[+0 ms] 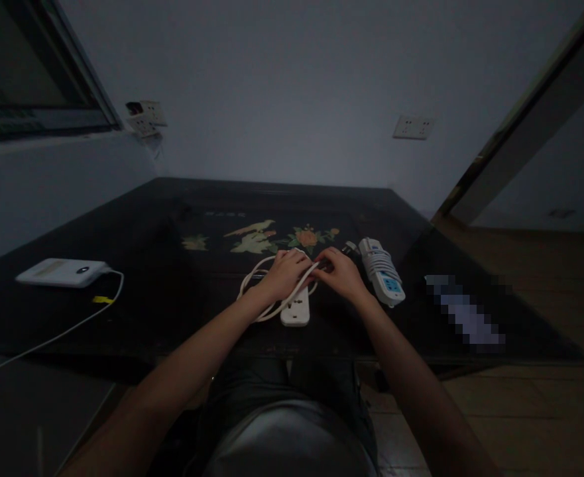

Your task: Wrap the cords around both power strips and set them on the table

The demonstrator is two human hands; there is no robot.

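Right grip point(340, 271) narrow, fingertips pinching the white cord point(297, 289). Left grip point(288, 273) curled over the far part of the white power strip point(295, 313); cannot tell whether it clasps anything. Strip lies by the middle of the surface's point(172, 318) near edge. Cord-wrapped strip point(382, 273) just beside right grip, toward right edge.

You faced a pale wall point(272, 99) in dim light, with a dark tabletop point(137, 232) before you. A window point(28, 59) stood at your left; brown floor point(530, 404) showed at your right.
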